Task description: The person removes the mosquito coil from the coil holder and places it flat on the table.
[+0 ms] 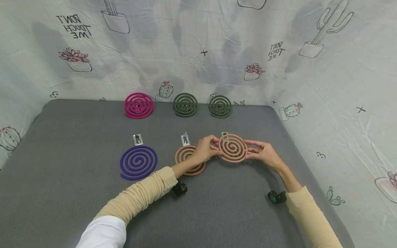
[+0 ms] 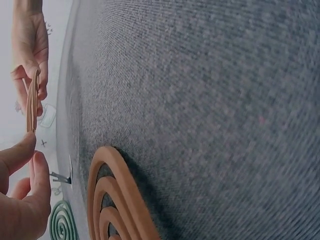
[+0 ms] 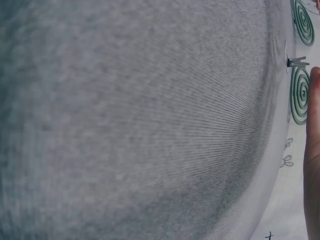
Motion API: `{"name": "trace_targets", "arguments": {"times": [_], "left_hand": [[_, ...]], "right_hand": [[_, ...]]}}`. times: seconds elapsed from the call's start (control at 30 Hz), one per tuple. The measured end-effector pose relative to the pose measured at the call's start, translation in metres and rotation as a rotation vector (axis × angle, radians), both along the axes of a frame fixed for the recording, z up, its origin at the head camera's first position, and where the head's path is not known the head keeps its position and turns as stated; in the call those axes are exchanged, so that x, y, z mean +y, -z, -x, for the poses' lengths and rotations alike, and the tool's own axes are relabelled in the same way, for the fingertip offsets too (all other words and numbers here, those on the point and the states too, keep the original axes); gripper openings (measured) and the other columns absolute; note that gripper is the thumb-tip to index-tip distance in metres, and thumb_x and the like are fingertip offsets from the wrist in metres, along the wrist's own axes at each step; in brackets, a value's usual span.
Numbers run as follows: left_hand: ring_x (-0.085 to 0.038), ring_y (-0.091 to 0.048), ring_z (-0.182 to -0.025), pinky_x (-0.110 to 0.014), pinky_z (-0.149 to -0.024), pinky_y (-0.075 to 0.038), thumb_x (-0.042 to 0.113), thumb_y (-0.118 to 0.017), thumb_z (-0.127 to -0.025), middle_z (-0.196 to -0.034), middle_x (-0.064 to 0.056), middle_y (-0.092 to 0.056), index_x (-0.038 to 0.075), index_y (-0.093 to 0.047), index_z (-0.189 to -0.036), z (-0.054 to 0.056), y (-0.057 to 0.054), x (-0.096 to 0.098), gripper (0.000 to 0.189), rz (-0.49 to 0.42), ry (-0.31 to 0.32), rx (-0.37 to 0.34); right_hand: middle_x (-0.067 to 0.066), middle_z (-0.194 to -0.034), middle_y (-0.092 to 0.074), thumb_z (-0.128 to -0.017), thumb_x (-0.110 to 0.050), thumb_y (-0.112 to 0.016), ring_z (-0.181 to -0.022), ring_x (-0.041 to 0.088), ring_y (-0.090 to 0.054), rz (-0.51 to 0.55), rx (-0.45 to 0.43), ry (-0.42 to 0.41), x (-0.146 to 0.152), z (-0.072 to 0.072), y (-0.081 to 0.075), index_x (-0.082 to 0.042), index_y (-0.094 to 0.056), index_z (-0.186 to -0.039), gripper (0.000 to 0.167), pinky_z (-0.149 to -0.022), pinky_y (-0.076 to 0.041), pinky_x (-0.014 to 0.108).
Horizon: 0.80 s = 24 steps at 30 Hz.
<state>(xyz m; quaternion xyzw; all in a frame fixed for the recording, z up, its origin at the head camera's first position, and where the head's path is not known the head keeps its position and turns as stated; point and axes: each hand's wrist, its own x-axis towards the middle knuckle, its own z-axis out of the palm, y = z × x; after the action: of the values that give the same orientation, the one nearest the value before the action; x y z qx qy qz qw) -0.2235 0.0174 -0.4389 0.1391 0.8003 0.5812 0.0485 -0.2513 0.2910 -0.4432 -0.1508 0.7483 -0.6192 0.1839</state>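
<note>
A tan mosquito coil [image 1: 233, 148] is held off the grey table by its opposite edges. My left hand [image 1: 205, 149] pinches its left rim between thumb and fingers, as the left wrist view also shows. On the far rim, my right hand [image 1: 267, 155] grips with thumb below and fingers above. Behind the coil's upper edge, a small metal stand [image 1: 224, 133] is partly hidden. Another tan coil [image 1: 198, 169] lies flat under my left forearm, which covers part of it. In the right wrist view only the edge of my right hand [image 3: 313, 130] shows.
A purple coil [image 1: 138, 161] lies at the left, below a metal stand [image 1: 138, 139]. A second stand [image 1: 185, 140] is in the middle. Along the back edge, a pink coil [image 1: 139, 105] and two green coils [image 1: 185, 104] are raised on stands. A printed curtain [image 1: 186, 51] hangs behind.
</note>
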Motion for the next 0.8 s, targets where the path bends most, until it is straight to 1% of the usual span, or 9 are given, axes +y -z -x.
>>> {"name": "trace_targets", "arguments": {"times": [0.13, 0.37, 0.47, 0.57, 0.67, 0.8], "left_hand": [[-0.027, -0.069, -0.089, -0.021, -0.069, -0.057, -0.003, -0.076, -0.077, -0.108, -0.018, -0.060, -0.010, -0.059, -0.116, -0.0023, 0.0000, 0.0007, 0.043, 0.001, 0.006, -0.006], [-0.027, -0.069, -0.090, -0.022, -0.070, -0.057, -0.003, -0.077, -0.077, -0.107, -0.019, -0.061, -0.009, -0.060, -0.114, -0.0050, 0.0015, 0.0032, 0.042, 0.002, 0.001, -0.014], [-0.027, -0.070, -0.090, -0.023, -0.070, -0.057, -0.003, -0.077, -0.076, -0.107, -0.019, -0.061, -0.009, -0.060, -0.113, -0.0051, 0.0029, 0.0043, 0.041, 0.032, 0.000, -0.017], [-0.027, -0.070, -0.089, -0.023, -0.070, -0.057, -0.003, -0.078, -0.077, -0.109, -0.019, -0.061, -0.009, -0.059, -0.112, -0.0047, 0.0040, 0.0051, 0.040, 0.082, 0.007, -0.017], [-0.026, -0.070, -0.089, -0.024, -0.072, -0.057, -0.002, -0.078, -0.077, -0.111, -0.020, -0.061, -0.008, -0.059, -0.113, -0.0039, 0.0049, 0.0059, 0.040, 0.128, 0.010, -0.031], [-0.025, -0.069, -0.090, -0.025, -0.074, -0.057, -0.002, -0.077, -0.077, -0.112, -0.020, -0.061, -0.008, -0.059, -0.115, -0.0020, 0.0059, 0.0073, 0.042, 0.150, 0.013, -0.063]], "right_hand": [[0.029, -0.132, -0.051, -0.077, 0.010, -0.073, -0.101, 0.014, -0.066, -0.019, 0.003, 0.004, 0.0011, -0.0015, 0.0007, 0.014, -0.043, -0.136, 0.066, -0.082, -0.057, 0.031], [0.032, -0.132, -0.049, -0.077, 0.008, -0.074, -0.100, 0.011, -0.066, -0.072, 0.027, -0.005, 0.0038, -0.0044, 0.0021, 0.013, -0.045, -0.135, 0.065, -0.080, -0.057, 0.029], [0.032, -0.131, -0.050, -0.077, 0.007, -0.075, -0.099, 0.011, -0.066, -0.083, 0.035, -0.015, 0.0039, -0.0057, 0.0031, 0.013, -0.046, -0.135, 0.065, -0.078, -0.057, 0.027], [0.032, -0.133, -0.048, -0.077, 0.007, -0.075, -0.099, 0.010, -0.065, -0.089, 0.039, -0.027, 0.0039, -0.0061, 0.0038, 0.014, -0.045, -0.134, 0.065, -0.078, -0.057, 0.026], [0.032, -0.134, -0.047, -0.076, 0.008, -0.075, -0.099, 0.009, -0.065, -0.100, 0.040, -0.033, 0.0034, -0.0058, 0.0045, 0.015, -0.046, -0.133, 0.064, -0.078, -0.057, 0.026], [0.032, -0.134, -0.047, -0.075, 0.008, -0.076, -0.098, 0.009, -0.065, -0.126, 0.036, -0.033, 0.0032, -0.0049, 0.0051, 0.015, -0.048, -0.131, 0.063, -0.079, -0.056, 0.023]]}}
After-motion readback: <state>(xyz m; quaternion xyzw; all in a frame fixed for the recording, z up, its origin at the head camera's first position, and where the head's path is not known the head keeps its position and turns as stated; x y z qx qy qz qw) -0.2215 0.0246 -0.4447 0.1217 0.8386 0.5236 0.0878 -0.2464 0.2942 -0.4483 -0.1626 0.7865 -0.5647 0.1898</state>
